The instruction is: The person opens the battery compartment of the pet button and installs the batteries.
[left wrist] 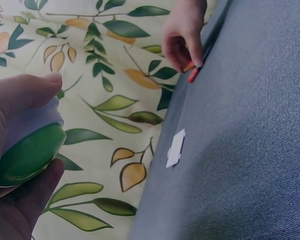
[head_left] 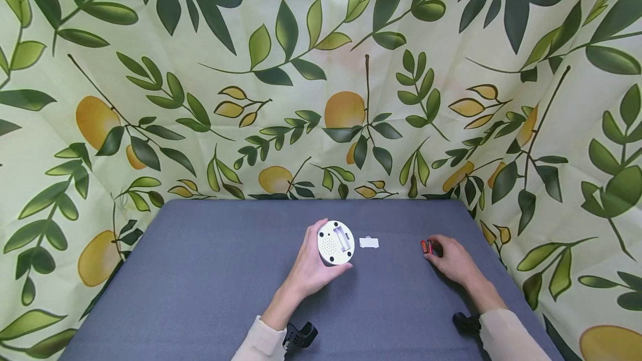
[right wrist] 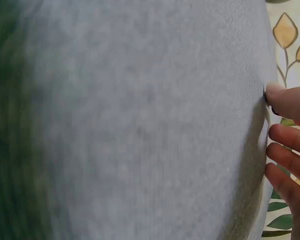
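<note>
My left hand grips a round white device around its edge, its underside turned up. That underside has a battery compartment with no cover on it, dark feet and a patch of small holes. In the left wrist view, the green body of the device shows between thumb and fingers. A small white battery cover lies on the table just right of the device. Farther right, my right hand pinches small red batteries with its fingertips, close over the cloth. The right wrist view shows its fingers, but no battery clearly.
A grey-blue cloth covers the table. Behind it and at both sides hangs a curtain printed with leaves and fruit. Black straps sit at both wrists by the light sleeves.
</note>
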Available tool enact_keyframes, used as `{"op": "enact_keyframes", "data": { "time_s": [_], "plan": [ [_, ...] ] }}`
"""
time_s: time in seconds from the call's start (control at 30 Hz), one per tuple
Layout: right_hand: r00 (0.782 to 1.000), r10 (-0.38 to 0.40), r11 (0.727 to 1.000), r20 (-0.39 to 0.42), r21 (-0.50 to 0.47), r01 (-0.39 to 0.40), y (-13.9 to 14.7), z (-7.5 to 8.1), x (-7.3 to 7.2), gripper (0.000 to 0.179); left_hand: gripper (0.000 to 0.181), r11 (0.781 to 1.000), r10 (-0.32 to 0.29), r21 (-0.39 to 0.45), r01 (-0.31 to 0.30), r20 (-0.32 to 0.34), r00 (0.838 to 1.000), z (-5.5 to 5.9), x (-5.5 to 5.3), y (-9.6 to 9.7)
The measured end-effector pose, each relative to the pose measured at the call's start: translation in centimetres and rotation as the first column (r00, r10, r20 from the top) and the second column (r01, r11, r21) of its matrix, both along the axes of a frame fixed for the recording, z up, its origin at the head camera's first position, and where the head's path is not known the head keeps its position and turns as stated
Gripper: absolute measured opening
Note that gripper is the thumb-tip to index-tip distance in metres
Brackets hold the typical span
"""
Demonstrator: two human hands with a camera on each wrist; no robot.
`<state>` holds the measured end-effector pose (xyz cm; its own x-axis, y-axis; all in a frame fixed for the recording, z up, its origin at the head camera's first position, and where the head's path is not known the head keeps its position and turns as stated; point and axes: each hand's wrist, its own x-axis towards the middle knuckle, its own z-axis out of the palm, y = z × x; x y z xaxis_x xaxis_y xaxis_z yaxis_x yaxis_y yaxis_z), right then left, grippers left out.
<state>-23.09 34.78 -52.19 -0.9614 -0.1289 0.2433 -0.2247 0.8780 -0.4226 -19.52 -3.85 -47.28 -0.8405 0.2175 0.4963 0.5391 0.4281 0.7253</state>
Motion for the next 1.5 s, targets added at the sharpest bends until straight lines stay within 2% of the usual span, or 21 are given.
{"op": "enact_keyframes", "data": {
  "time_s": [0.3,0.57,0.9,1.13,1.37,1.5],
  "plan": [
    [0.999,-0.036,0.994,0.032,-0.102,0.039,-0.4,-0.2,0.1,0.037,0.105,1.000,0.003,-0.004,-0.003,0.006,1.000,-0.2,-0.1,0.0],
    [0.995,-0.063,0.970,0.082,-0.228,0.080,-0.6,0.2,0.1,0.036,0.104,1.000,0.008,-0.002,-0.007,0.031,1.000,-0.1,-0.1,0.0],
    [0.991,-0.086,0.952,0.100,-0.287,0.111,-1.3,0.7,0.0,0.032,0.105,1.000,0.004,0.000,-0.004,0.028,1.000,0.0,-0.1,0.0],
    [0.994,-0.056,0.925,0.095,-0.369,0.087,-2.2,0.9,0.1,0.030,0.104,1.000,0.006,-0.001,-0.006,0.033,0.999,0.0,-0.1,0.0],
    [0.995,-0.014,0.870,0.096,-0.489,0.059,-3.6,1.2,0.2,0.026,0.105,1.000,0.013,-0.003,-0.013,0.029,0.999,0.0,-0.1,-0.1],
    [0.994,0.003,0.856,0.111,-0.514,0.055,-4.4,1.4,0.2,0.026,0.105,1.000,0.011,0.000,-0.011,0.024,1.000,0.1,-0.1,-0.1]
  ]
}}
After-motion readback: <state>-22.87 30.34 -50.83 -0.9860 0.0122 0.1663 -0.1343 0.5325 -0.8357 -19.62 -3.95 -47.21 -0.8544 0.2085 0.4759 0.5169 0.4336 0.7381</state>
